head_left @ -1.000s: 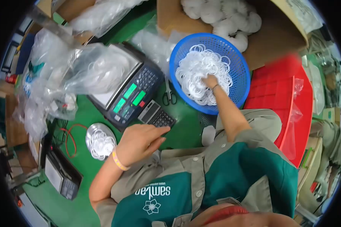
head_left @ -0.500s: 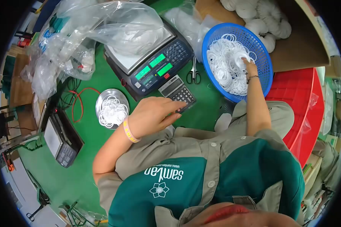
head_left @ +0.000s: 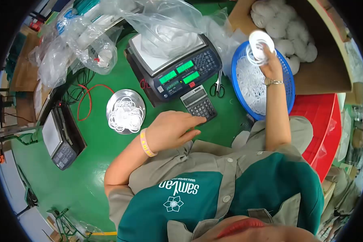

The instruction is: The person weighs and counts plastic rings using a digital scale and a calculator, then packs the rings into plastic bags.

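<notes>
My left hand [head_left: 171, 130], with a pink and yellow band at the wrist, holds nothing. Its index finger is stretched over the lower keys of a grey calculator [head_left: 197, 101], with the thumb apart. Raised above the far part of a blue perforated basket [head_left: 291, 86], my right hand [head_left: 272, 66] grips a bunch of white rings [head_left: 259, 43]. More loose white rings [head_left: 251, 82] lie in that basket. To the left of my left hand, a round metal dish [head_left: 113, 100] holds a heap of white rings [head_left: 127, 115].
A counting scale [head_left: 189, 76] with lit green displays carries a clear plastic bag [head_left: 169, 38]. Black scissors [head_left: 218, 89] lie beside it. A cardboard box [head_left: 326, 60] with bundled white pieces stands far right, near a red crate [head_left: 316, 121]. Another scale [head_left: 60, 139] sits left.
My right hand has come up from among the rings in the basket, now gripping a bunch of them. My left hand stays at the calculator. The view has shifted a little.
</notes>
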Tool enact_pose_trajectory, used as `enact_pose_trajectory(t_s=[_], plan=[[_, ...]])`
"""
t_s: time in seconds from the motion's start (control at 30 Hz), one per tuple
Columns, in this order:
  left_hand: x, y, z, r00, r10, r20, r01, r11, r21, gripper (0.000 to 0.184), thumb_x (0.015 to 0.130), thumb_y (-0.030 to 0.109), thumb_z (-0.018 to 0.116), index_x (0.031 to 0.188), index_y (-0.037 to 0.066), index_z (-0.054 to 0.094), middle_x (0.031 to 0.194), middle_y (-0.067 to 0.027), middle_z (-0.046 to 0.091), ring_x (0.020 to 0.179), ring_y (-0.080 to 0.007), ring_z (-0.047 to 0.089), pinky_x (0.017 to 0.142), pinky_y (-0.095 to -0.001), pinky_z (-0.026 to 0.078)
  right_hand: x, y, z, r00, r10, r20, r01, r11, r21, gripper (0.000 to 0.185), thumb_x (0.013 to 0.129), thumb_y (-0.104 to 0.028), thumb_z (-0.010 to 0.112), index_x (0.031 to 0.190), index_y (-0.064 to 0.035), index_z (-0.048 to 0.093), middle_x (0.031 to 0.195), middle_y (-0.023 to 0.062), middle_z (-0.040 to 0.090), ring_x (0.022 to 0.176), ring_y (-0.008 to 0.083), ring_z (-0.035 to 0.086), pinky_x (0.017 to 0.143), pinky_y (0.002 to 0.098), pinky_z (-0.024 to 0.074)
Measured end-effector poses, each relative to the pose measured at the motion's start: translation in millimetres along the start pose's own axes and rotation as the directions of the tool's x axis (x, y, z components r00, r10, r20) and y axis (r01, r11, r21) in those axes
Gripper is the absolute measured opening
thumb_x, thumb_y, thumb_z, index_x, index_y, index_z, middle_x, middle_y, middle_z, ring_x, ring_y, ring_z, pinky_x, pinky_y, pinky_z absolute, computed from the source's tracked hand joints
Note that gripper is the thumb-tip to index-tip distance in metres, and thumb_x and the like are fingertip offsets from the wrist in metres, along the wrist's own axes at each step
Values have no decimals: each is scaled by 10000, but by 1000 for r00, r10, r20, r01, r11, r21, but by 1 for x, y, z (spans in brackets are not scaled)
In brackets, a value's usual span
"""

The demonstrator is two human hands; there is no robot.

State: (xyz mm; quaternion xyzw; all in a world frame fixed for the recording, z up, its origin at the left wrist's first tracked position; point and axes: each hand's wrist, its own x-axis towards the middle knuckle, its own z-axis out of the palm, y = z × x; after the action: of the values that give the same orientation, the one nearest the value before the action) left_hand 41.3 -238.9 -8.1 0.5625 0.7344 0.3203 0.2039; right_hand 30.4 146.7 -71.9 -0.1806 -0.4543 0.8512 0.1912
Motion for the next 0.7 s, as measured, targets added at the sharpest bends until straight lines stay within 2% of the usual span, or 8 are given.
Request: enact_pose_trajectory(t_s=[0.1,0.3,0.33,0.47,0.5,0.57,0.6,0.7], plan=[[2,1,-3,1000,-9,17,9,1000,-22,302,761,173,566,1050,88,540,717,-67,570,642,-239,542,566,-346,418,-1,-20,114,932,-86,353,131,986,-106,212,830,-88,513,1018,10,525,951,70,594,838,154,576,729,275,467],[2,-4,-3,1000,-7,-20,6,999,-38,286,765,199,553,1027,84,543,718,-77,572,670,-249,550,586,-359,427,16,29,253,682,-385,621,638,729,-248,162,797,-132,548,867,4,602,766,50,623,688,128,563,653,254,441],[2,-6,-2,999,7,-38,-9,998,-62,275,767,217,544,1003,74,549,714,-87,571,681,-262,554,582,-375,430,26,40,258,675,-220,705,701,492,-517,215,824,-173,530,968,-20,576,865,74,623,814,137,577,721,258,439],[2,-9,-2,1000,-2,-22,0,997,-73,277,766,226,547,1001,78,552,725,-89,577,697,-259,560,588,-372,435,70,77,266,546,-291,785,810,-55,-584,285,808,-299,517,961,-70,588,801,128,606,726,250,567,666,287,439],[2,-11,-3,1000,-7,-28,4,997,-77,277,766,226,547,1001,78,552,725,-89,577,697,-259,560,588,-372,435,60,51,277,757,-66,650,650,-31,-759,267,808,-286,514,950,-74,592,761,122,598,734,199,577,662,281,446],[0,-12,-1,1000,-13,-20,12,999,-49,288,759,188,571,1025,79,550,715,-60,577,668,-226,551,597,-339,425,67,45,275,815,21,579,576,79,-813,287,810,-283,521,906,-24,597,744,112,594,747,166,582,678,296,469],[1,-11,-2,1000,-13,-26,12,999,-52,286,758,187,571,1021,79,550,716,-60,576,672,-228,550,603,-339,423,74,44,273,771,-68,633,637,74,-767,254,766,-256,559,756,-10,622,643,116,608,598,206,585,599,299,454],[3,-12,0,999,7,-40,-10,998,-70,284,756,186,572,1019,80,552,719,-61,576,678,-230,550,609,-340,422,74,42,267,732,-173,659,681,143,-719,339,743,-330,559,653,-6,605,591,162,574,560,247,578,550,341,442]])
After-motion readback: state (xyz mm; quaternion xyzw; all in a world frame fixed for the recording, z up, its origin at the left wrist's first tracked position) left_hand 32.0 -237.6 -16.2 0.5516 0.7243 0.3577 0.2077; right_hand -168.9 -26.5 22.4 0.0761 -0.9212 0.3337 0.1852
